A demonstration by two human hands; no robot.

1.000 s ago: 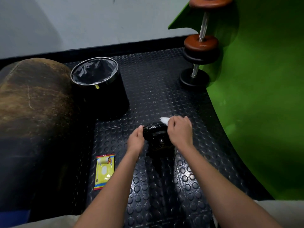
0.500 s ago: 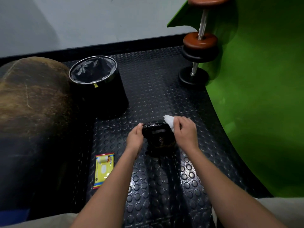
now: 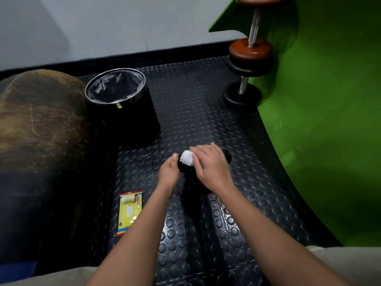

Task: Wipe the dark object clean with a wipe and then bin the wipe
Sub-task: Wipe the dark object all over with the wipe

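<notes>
Head view: on the studded floor mat [image 3: 185,100] the dark object [image 3: 190,174] sits mid-mat, the left hand [image 3: 168,172] gripping its left side while the right hand [image 3: 212,164] presses the white wipe [image 3: 186,158] onto its top. Behind-left stands the lined bin [image 3: 121,104]; a yellow wipes packet [image 3: 129,212] lies near the left forearm; a dumbbell [image 3: 248,58] leans at the mat's far right edge. Half a second ago the wipe sat at the object's right side; it has since moved leftward across the top.

Both forearms are bare, with no sleeves, watch or rings showing on the left hand [image 3: 168,172] or the right hand [image 3: 210,165]; pale beige trousers [image 3: 346,263] cover the knees.
</notes>
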